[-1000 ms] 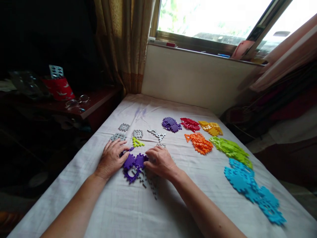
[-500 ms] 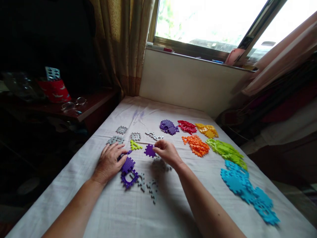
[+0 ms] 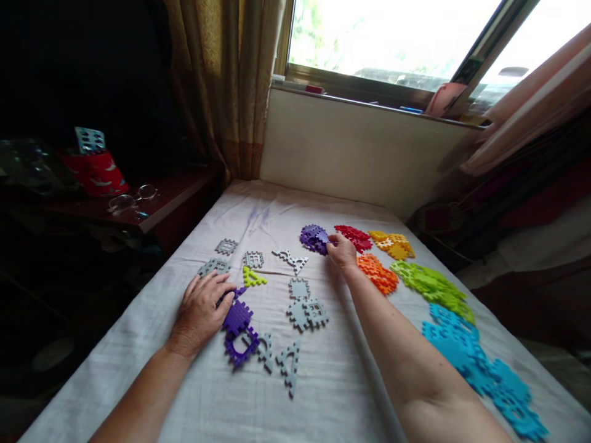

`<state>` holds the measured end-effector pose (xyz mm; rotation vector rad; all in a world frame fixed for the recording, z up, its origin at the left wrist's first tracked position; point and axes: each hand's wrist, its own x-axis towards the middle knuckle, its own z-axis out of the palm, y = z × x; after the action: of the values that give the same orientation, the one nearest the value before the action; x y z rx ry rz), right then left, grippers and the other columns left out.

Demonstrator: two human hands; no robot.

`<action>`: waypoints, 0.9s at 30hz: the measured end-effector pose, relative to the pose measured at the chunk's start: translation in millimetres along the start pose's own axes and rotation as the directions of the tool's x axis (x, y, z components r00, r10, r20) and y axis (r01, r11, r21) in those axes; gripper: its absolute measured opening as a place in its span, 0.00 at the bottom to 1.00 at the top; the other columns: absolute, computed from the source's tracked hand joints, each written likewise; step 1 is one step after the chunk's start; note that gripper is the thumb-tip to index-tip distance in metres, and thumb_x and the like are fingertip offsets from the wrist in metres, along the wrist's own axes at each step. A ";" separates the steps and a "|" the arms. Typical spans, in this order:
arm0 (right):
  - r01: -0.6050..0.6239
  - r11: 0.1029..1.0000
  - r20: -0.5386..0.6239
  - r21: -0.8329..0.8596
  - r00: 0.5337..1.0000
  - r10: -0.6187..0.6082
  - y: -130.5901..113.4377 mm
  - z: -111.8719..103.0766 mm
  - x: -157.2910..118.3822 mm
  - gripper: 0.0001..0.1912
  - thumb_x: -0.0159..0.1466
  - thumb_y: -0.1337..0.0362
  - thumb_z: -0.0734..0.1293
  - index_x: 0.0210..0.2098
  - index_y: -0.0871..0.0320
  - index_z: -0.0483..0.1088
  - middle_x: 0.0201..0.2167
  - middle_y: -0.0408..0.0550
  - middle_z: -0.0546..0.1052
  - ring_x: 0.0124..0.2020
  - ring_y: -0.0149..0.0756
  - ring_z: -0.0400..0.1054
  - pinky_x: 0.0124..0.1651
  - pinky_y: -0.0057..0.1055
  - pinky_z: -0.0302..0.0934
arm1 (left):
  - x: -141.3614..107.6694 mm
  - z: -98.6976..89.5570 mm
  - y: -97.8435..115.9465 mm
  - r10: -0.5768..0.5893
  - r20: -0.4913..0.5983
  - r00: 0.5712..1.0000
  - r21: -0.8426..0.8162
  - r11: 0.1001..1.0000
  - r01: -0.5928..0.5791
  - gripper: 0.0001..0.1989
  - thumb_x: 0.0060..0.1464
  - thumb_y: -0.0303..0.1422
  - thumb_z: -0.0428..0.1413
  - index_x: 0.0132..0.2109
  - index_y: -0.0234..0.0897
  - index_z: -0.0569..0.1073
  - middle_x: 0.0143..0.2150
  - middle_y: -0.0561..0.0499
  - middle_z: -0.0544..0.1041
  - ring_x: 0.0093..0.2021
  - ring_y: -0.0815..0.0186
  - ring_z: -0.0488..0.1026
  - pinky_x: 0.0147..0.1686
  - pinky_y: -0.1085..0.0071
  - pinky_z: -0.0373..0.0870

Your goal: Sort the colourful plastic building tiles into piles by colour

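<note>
Currently, a purple tile (image 3: 322, 237) is pinched by its edge between thumb and fingers of the right hand (image 3: 340, 249), right at the purple pile (image 3: 308, 240). The left hand (image 3: 199, 311) is laid open, palm down and fingers spread, over some purple pieces that are partly hidden by it; nothing is seen gripped there. Just beside its thumb, a solid purple square (image 3: 238, 317) is seen, with a purple arch frame (image 3: 229, 352) adjoining it on the near side. A grey plate (image 3: 215, 266) is placed by the left fingertips.

Between the hands, a lime-green triangle (image 3: 248, 277), a grey window piece (image 3: 253, 259) and a plain grey square (image 3: 299, 289) are spread on the white sheet (image 3: 194, 412). A curved grey piece (image 3: 265, 355) and a grey triangle (image 3: 294, 360) are set nearer the camera.

Along the right side, toothed pieces are grouped by colour: red pile (image 3: 354, 238), yellow pile (image 3: 396, 245), orange pile (image 3: 378, 275), green pile (image 3: 434, 284), blue pile (image 3: 480, 363). The orange one is partly covered by the right forearm. Off to the left, eyeglasses (image 3: 122, 203) and a red container (image 3: 99, 173) are kept on a dark wooden surface (image 3: 180, 195).
</note>
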<state>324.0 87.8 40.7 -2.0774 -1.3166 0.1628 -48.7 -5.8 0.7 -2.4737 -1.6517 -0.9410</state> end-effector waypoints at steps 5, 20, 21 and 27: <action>0.103 0.995 0.005 0.008 0.995 -0.103 -5.3 -3.9 -45.5 0.13 0.59 0.66 0.63 0.39 0.53 0.78 0.37 0.47 0.82 0.36 0.40 0.74 0.44 0.34 0.65 | 0.8 -0.9 0.3 -0.014 0.002 1.000 0.014 1.000 0.014 0.14 0.60 0.36 0.49 0.42 0.46 0.79 0.52 0.48 0.80 0.59 0.52 0.71 0.62 0.46 0.60; 0.693 0.720 0.522 0.017 0.608 -0.598 -119.5 4.5 -206.6 0.21 0.59 0.47 0.70 0.43 0.56 0.74 0.41 0.53 0.78 0.46 0.45 0.69 0.48 0.39 0.62 | 6.5 -8.6 -2.0 -0.124 0.002 0.992 0.014 0.992 0.124 0.15 0.59 0.36 0.48 0.42 0.43 0.80 0.53 0.47 0.80 0.59 0.52 0.71 0.60 0.50 0.63; 0.687 0.726 0.531 0.009 0.612 -0.586 -121.4 3.7 -204.2 0.19 0.59 0.49 0.71 0.42 0.56 0.74 0.40 0.53 0.78 0.45 0.45 0.70 0.48 0.38 0.62 | 6.7 -9.0 -2.7 -0.129 0.002 0.992 0.022 0.991 0.129 0.15 0.59 0.36 0.48 0.41 0.43 0.80 0.53 0.47 0.79 0.59 0.52 0.71 0.60 0.50 0.63; 0.547 0.837 0.439 -0.009 0.755 -0.488 -105.2 -15.2 -156.0 0.18 0.62 0.49 0.69 0.45 0.53 0.75 0.41 0.49 0.80 0.44 0.40 0.72 0.46 0.32 0.62 | 4.6 -15.4 0.1 -0.175 0.086 0.981 0.117 0.979 0.164 0.14 0.56 0.44 0.54 0.40 0.44 0.80 0.60 0.45 0.74 0.65 0.47 0.63 0.63 0.44 0.56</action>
<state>175.0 -22.1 77.9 -1.7450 -2.1833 0.2921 -54.6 -7.2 15.5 -2.3720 -1.9144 -0.7327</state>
